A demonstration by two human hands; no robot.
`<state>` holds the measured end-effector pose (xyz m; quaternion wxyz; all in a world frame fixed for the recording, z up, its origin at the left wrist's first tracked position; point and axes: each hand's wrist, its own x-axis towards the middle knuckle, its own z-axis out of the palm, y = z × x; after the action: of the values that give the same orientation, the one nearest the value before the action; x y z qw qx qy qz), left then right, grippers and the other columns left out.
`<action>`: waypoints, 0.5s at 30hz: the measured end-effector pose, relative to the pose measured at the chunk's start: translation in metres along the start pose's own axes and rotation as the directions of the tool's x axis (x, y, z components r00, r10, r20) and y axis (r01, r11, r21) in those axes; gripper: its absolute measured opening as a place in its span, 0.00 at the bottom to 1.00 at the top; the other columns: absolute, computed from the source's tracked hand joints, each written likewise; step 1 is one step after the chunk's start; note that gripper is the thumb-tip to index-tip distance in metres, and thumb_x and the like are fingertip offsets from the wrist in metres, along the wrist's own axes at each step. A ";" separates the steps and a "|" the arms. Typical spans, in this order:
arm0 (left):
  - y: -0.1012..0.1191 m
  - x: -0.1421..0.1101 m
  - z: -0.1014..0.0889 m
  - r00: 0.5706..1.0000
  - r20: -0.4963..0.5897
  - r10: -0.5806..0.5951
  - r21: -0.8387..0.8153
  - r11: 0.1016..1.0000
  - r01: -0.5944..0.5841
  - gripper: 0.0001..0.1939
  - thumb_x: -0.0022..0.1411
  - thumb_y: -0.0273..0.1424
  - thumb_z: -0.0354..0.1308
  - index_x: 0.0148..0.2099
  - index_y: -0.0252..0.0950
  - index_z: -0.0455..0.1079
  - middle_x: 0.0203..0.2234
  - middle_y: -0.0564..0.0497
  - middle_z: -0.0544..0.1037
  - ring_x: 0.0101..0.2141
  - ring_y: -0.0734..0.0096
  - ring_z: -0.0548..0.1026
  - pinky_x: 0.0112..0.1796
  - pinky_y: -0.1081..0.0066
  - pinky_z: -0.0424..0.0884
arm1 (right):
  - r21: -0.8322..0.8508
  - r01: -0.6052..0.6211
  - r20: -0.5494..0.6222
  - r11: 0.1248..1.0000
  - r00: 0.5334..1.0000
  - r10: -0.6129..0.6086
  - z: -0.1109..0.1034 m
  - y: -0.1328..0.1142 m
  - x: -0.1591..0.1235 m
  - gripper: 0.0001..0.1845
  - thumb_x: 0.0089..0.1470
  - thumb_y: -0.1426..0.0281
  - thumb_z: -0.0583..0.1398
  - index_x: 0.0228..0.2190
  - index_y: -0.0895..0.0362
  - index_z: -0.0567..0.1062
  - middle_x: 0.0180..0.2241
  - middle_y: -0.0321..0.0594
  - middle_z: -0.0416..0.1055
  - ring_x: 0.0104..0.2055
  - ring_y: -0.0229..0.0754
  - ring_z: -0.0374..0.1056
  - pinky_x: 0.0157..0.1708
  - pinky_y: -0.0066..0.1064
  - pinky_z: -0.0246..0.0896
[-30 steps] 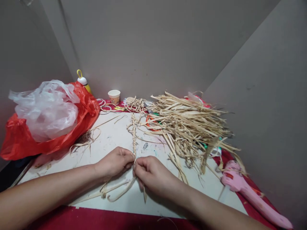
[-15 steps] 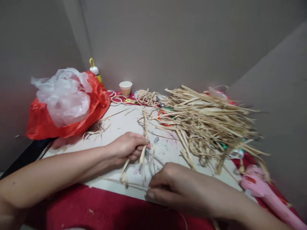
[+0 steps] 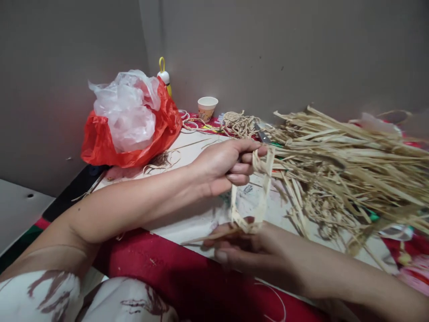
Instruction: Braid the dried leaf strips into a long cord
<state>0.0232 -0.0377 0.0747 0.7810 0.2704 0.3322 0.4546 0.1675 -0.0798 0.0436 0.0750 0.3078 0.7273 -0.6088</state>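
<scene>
My left hand (image 3: 238, 162) is lifted over the white board (image 3: 187, 219), its fingers closed on a pale dried straw strip (image 3: 267, 183). The strip hangs down from the fingertips in a loop, with its lower end at my right hand. My right hand (image 3: 244, 255) is low, near the board's front edge, somewhat blurred. Its fingers are closed around a thin strand that sticks out to the left, and the strip's loop lies over the back of the hand.
A big heap of dried straw (image 3: 362, 165) covers the right side. Scissors (image 3: 262, 134) and a bundle of twisted cord (image 3: 239, 125) lie behind my left hand. A paper cup (image 3: 207, 109), a bottle (image 3: 164, 78) and a red plastic bag (image 3: 97, 143) holding clear plastic stand at the back left.
My left hand has risen and moved right from the board, drawing the straw strip up into a loop. My right hand has shifted slightly right. The camera view has turned left.
</scene>
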 end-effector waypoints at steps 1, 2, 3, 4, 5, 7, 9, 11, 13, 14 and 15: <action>0.000 0.001 0.002 1.000 0.000 0.012 -0.015 1.000 -0.012 0.14 0.58 0.21 0.47 0.20 0.32 0.59 0.16 0.61 0.48 0.12 0.89 0.43 0.12 0.83 0.39 | 0.055 -0.019 0.056 0.998 0.998 0.016 0.006 -0.002 0.007 0.19 0.54 0.60 0.57 0.45 0.57 0.74 0.23 0.34 0.63 0.21 0.31 0.58 0.20 0.22 0.53; 0.000 0.002 0.004 1.000 -0.004 0.023 -0.029 0.999 -0.023 0.15 0.58 0.20 0.46 0.19 0.32 0.59 0.15 0.61 0.48 0.12 0.89 0.43 0.12 0.83 0.39 | 0.124 -0.043 0.110 0.991 0.994 0.029 0.013 -0.004 0.014 0.22 0.53 0.61 0.58 0.49 0.56 0.70 0.24 0.33 0.64 0.21 0.30 0.58 0.20 0.21 0.54; 0.000 0.003 0.006 0.999 -0.009 0.033 -0.042 0.999 -0.033 0.16 0.58 0.20 0.46 0.19 0.32 0.58 0.15 0.61 0.48 0.12 0.89 0.43 0.12 0.82 0.39 | 0.204 -0.062 0.152 0.977 0.988 0.031 0.020 -0.006 0.022 0.26 0.53 0.63 0.59 0.53 0.55 0.66 0.26 0.33 0.64 0.21 0.30 0.59 0.19 0.21 0.54; 0.000 0.004 0.009 0.999 -0.016 0.041 -0.056 0.998 -0.042 0.16 0.58 0.20 0.46 0.18 0.33 0.57 0.15 0.61 0.47 0.12 0.89 0.44 0.12 0.82 0.39 | 0.283 -0.073 0.170 0.956 0.985 0.025 0.027 -0.010 0.029 0.29 0.51 0.64 0.59 0.54 0.55 0.63 0.26 0.32 0.64 0.20 0.30 0.60 0.18 0.21 0.54; 0.000 0.005 0.011 0.999 -0.022 0.046 -0.070 0.996 -0.047 0.17 0.58 0.19 0.46 0.18 0.33 0.57 0.15 0.61 0.47 0.12 0.89 0.44 0.13 0.82 0.39 | 0.348 -0.078 0.181 0.934 0.983 0.015 0.035 -0.014 0.037 0.29 0.51 0.65 0.59 0.54 0.56 0.62 0.27 0.32 0.65 0.19 0.30 0.61 0.17 0.21 0.54; 0.000 0.007 0.016 0.998 -0.036 0.044 -0.093 0.995 -0.047 0.17 0.57 0.19 0.47 0.17 0.33 0.56 0.15 0.61 0.46 0.12 0.89 0.43 0.13 0.82 0.39 | 0.419 -0.061 0.186 0.906 0.982 -0.019 0.049 -0.022 0.052 0.20 0.52 0.67 0.58 0.47 0.60 0.68 0.24 0.31 0.65 0.17 0.30 0.61 0.15 0.21 0.54; -0.001 0.008 0.021 0.998 -0.055 0.039 -0.110 0.993 -0.044 0.17 0.57 0.18 0.47 0.17 0.32 0.57 0.15 0.61 0.46 0.12 0.89 0.43 0.14 0.82 0.38 | 0.453 -0.063 0.216 0.889 0.975 -0.041 0.064 -0.030 0.068 0.09 0.53 0.70 0.56 0.35 0.62 0.72 0.20 0.32 0.66 0.16 0.29 0.59 0.14 0.20 0.54; -0.001 0.008 0.024 0.997 -0.066 0.040 -0.118 0.992 -0.048 0.17 0.58 0.18 0.46 0.18 0.32 0.58 0.15 0.61 0.46 0.12 0.90 0.43 0.14 0.82 0.38 | 0.485 -0.098 0.279 0.869 0.959 -0.047 0.079 -0.036 0.082 0.08 0.55 0.72 0.54 0.30 0.62 0.72 0.18 0.32 0.66 0.15 0.29 0.59 0.14 0.20 0.53; 0.000 0.007 0.027 0.996 -0.070 0.053 -0.118 0.991 -0.061 0.17 0.59 0.18 0.46 0.18 0.33 0.57 0.15 0.61 0.46 0.12 0.90 0.43 0.13 0.82 0.38 | 0.506 -0.129 0.299 0.853 0.954 -0.034 0.092 -0.038 0.093 0.11 0.57 0.72 0.51 0.28 0.61 0.71 0.17 0.32 0.66 0.14 0.28 0.59 0.14 0.20 0.53; 0.000 0.007 0.028 0.996 -0.073 0.057 -0.116 0.991 -0.065 0.18 0.59 0.18 0.45 0.18 0.33 0.56 0.15 0.61 0.46 0.11 0.90 0.42 0.13 0.83 0.38 | 0.517 -0.134 0.279 0.845 0.960 -0.018 0.098 -0.037 0.097 0.13 0.58 0.72 0.49 0.27 0.61 0.70 0.17 0.32 0.66 0.14 0.28 0.59 0.14 0.20 0.52; 0.000 0.007 0.028 0.995 -0.075 0.061 -0.113 0.991 -0.070 0.18 0.59 0.19 0.45 0.17 0.33 0.56 0.14 0.61 0.46 0.11 0.90 0.43 0.13 0.83 0.38 | 0.525 -0.137 0.253 0.840 0.967 -0.001 0.102 -0.036 0.100 0.14 0.59 0.72 0.48 0.26 0.61 0.69 0.18 0.32 0.66 0.14 0.28 0.59 0.14 0.20 0.52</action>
<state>0.0468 -0.0350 0.0908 0.7675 0.2193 0.3240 0.5077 0.0416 -0.1418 0.0002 0.0959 0.2652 0.5009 -0.8183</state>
